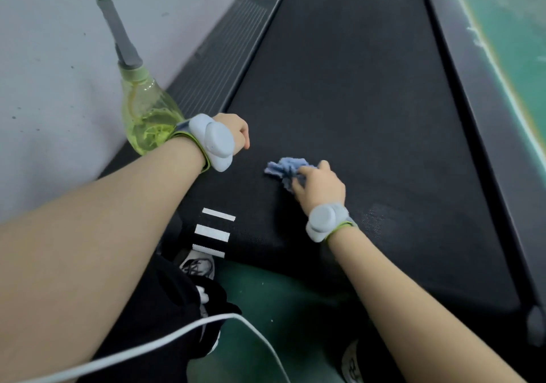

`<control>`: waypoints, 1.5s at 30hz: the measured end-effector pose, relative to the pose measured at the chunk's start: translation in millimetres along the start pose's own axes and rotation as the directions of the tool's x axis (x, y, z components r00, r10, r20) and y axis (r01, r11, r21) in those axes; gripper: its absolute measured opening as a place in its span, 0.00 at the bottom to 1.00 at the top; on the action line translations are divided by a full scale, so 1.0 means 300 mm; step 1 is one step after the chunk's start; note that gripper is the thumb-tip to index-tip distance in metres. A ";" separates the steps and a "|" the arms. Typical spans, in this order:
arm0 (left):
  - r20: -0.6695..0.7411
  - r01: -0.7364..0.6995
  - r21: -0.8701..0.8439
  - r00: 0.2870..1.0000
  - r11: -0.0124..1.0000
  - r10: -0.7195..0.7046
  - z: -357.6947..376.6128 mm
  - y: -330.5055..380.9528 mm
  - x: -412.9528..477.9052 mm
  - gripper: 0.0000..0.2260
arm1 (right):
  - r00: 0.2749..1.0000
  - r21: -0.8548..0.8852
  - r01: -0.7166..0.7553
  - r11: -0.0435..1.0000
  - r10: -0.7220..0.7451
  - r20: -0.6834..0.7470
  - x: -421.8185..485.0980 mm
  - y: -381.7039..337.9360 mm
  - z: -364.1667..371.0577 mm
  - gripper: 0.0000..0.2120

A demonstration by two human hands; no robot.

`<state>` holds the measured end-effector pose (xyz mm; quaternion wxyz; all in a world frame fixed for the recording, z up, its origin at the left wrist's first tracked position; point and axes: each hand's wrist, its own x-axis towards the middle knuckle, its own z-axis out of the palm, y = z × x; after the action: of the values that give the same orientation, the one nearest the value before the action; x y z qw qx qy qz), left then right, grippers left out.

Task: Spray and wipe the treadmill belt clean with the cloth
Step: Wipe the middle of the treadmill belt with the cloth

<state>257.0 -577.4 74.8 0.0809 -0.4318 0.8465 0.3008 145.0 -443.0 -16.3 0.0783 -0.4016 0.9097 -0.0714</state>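
Observation:
The black treadmill belt runs from near me up to the top of the view. My right hand grips a crumpled blue-grey cloth and presses it on the belt near its lower middle. My left hand hovers over the belt's left edge with fingers curled and nothing visibly in it. A clear spray bottle with yellow-green liquid and a grey-green nozzle stands on the treadmill's left side rail, just behind my left wrist. Both wrists carry grey bands.
Ribbed side rails flank the belt, the left rail and the right rail. A grey wall is to the left, green floor below and at right. My sneakers and dark trousers sit near the belt's end. A white cable crosses the bottom.

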 end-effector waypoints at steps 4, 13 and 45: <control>-0.006 -0.009 0.034 1.000 0.999 0.009 0.006 0.024 0.002 0.17 | 0.930 -0.031 -0.358 0.933 0.354 -0.098 0.041 0.269 -0.067 0.14; 0.004 0.006 0.007 1.000 1.000 -0.006 -0.010 -0.005 0.018 0.19 | 0.978 0.143 -0.203 0.969 0.207 -0.014 0.103 -0.013 -0.028 0.12; -0.001 -0.041 0.073 0.999 0.997 0.042 0.085 0.165 0.068 0.18 | 0.999 0.059 0.016 0.998 -0.018 0.040 0.075 0.019 -0.008 0.15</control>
<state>202.7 -554.4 67.9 0.0891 -0.4114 0.8657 0.2709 125.5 -455.8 -16.8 0.1079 -0.4080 0.9020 -0.0908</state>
